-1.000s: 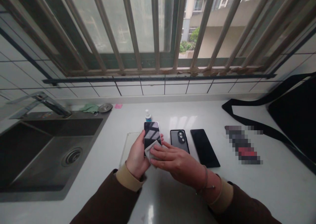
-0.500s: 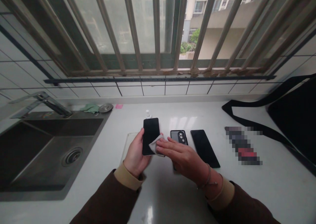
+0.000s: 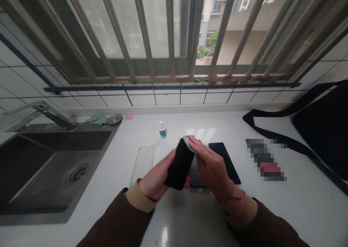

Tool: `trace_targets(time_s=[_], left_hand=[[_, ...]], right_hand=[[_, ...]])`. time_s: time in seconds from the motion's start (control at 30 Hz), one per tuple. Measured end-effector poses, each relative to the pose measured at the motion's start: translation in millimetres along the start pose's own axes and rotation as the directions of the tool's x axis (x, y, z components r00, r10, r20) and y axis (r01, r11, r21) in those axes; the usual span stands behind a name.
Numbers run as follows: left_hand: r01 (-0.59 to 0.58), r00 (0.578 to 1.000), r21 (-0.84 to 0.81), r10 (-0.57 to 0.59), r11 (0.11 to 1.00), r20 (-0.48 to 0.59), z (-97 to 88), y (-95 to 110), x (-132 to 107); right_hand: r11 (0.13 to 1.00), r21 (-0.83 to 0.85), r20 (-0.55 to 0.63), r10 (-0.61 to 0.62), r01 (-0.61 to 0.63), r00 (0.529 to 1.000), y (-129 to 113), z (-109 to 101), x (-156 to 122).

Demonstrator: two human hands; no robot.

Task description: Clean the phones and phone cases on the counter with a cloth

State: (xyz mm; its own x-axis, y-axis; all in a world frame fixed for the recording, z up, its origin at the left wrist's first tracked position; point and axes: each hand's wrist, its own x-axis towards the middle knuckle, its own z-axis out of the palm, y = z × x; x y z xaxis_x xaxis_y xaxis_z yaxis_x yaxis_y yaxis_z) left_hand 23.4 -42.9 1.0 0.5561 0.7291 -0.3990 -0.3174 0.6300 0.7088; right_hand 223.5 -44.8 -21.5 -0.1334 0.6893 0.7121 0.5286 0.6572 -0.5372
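Observation:
A black smartphone [image 3: 179,167] is gripped in my left hand [image 3: 159,176], tilted with its dark screen facing up. My right hand [image 3: 212,163] presses a whitish cloth [image 3: 189,143] against the phone's upper right corner, fingers close together. Under my right hand, partly covered, lies a dark phone case [image 3: 198,180] on the counter. Just right of it rests a second black phone [image 3: 230,163], its near left side hidden by my hand. Left of my left hand lies a clear phone case [image 3: 143,161]. A small white spray bottle [image 3: 162,130] with a blue label stands behind.
A steel sink [image 3: 62,203] with a faucet [image 3: 56,116] takes up the left side. Beside it are a green cloth [image 3: 97,119], a metal drain cover [image 3: 114,119] and a pink slip [image 3: 129,117]. A black bag [image 3: 323,120] with a strap and a blurred-out item [image 3: 265,160] lie right.
The phone has moved right and turned clockwise, uncovering the bottle and more of the clear case. My right hand has slid the cloth up to the phone's top right corner.

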Motion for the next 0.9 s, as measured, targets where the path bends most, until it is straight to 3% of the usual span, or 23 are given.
trace_targets(time_s=[0.27, 0.5, 0.67, 0.9], left_hand=[[0.135, 0.983, 0.137, -0.150, 0.981, 0.104, 4.0, 1.8, -8.7], [0.104, 0.994, -0.054, -0.103, 0.993, 0.026, -0.4, 13.7, -5.3], [0.099, 0.995, -0.107, -0.101, 0.989, -0.009, 1.2, 12.6, -1.1], [-0.014, 0.984, -0.189, -0.020, 0.982, -0.176, 9.4, 3.6, 3.3]], right_hand=[[0.967, 0.232, 0.025, 0.103, -0.106, 0.994, -10.0, -8.5, 4.9], [0.893, 0.305, -0.034, 0.357, -0.330, 0.934, -2.8, -5.7, 3.4], [0.846, 0.290, -0.026, 0.473, -0.446, 0.880, -3.8, -1.7, 1.6], [0.895, 0.216, 0.025, 0.395, -0.391, 0.918, -1.6, 4.8, -2.1]])
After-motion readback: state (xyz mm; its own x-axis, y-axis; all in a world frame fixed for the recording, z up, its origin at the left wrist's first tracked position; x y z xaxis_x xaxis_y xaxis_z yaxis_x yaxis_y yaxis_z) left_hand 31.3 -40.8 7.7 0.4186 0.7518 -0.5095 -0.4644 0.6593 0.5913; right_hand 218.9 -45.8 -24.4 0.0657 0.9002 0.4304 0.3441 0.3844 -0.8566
